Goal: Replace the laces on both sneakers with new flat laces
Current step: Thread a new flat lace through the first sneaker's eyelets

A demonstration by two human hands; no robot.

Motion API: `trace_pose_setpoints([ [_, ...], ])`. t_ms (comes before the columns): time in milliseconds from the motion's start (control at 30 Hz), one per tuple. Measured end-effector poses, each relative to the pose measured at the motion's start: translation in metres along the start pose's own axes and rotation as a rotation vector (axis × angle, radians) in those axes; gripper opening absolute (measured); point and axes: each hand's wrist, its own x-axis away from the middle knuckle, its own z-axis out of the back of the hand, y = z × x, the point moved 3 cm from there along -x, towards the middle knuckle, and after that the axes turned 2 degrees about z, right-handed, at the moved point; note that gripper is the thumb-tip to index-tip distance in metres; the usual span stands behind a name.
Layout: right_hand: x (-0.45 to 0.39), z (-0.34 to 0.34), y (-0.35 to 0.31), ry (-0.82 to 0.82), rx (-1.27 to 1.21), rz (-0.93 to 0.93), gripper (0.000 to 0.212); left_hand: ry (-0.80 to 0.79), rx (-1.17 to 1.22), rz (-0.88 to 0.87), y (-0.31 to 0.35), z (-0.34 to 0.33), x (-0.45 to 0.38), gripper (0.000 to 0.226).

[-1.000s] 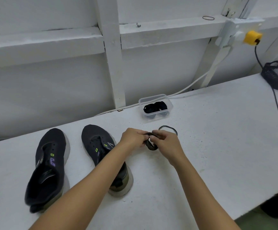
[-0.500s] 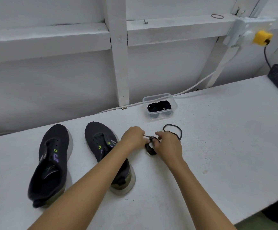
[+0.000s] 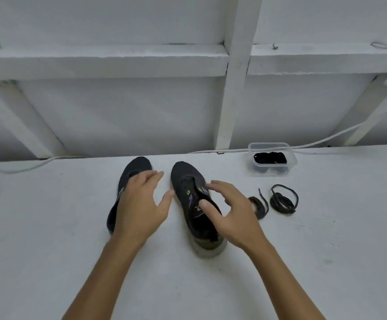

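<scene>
head view: coiled lace point(image 3: 258, 207) released a second ago, now on table point(image 3: 326, 227) right of centre; left hand point(image 3: 139, 209) and right hand point(image 3: 231, 218) spread, empty, over unlaced sneakers point(image 3: 187, 179); relacing likely next.

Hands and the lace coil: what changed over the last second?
Both hands let go of the coiled lace, which now lies on the table beside the second coil. Left hand and right hand moved left over the sneakers, open. Sneakers and lace box stayed put.

left sneaker point(image 3: 134, 174) mostly hidden behind left hand point(image 3: 139, 209), box contents point(image 3: 270, 157) indistinct
</scene>
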Motion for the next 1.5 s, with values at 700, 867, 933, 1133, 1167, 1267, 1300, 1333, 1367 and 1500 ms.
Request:
trace_pose_setpoints([
  [700,0.036,-0.046,0.022,0.095,-0.073,-0.203,0.077,0.047,0.328,0.467,-0.062,-0.012,0.059,0.052],
  [867,0.049,-0.04,0.009,0.167,-0.087,-0.228,0.065,0.062,0.371,0.372,-0.021,-0.034,0.08,0.057],
  [933,0.056,-0.037,0.008,0.192,-0.084,-0.238,0.067,0.054,0.378,0.374,-0.013,-0.041,0.084,0.061],
  [1133,0.071,-0.036,0.015,0.209,-0.082,-0.247,0.058,0.002,0.36,0.357,-0.005,-0.051,0.092,0.078],
  [1167,0.071,-0.036,0.014,0.199,-0.09,-0.241,0.06,-0.01,0.352,0.343,-0.005,-0.051,0.092,0.08],
  [1267,0.071,-0.034,0.011,0.192,-0.121,-0.242,0.053,-0.046,0.34,0.291,-0.012,-0.047,0.09,0.085],
  [1300,0.071,-0.032,0.012,0.208,-0.143,-0.258,0.046,-0.046,0.362,0.271,-0.017,-0.045,0.087,0.083],
  [1333,0.07,-0.029,0.014,0.229,-0.176,-0.276,0.042,-0.035,0.393,0.242,-0.023,-0.043,0.084,0.077],
  [1367,0.068,-0.025,0.016,0.247,-0.206,-0.294,0.044,-0.019,0.425,0.211,-0.03,-0.042,0.079,0.068],
  [1500,0.032,0.002,0.035,0.355,-0.094,-0.303,0.048,0.048,0.371,0.19,-0.069,-0.05,0.049,0.041],
])
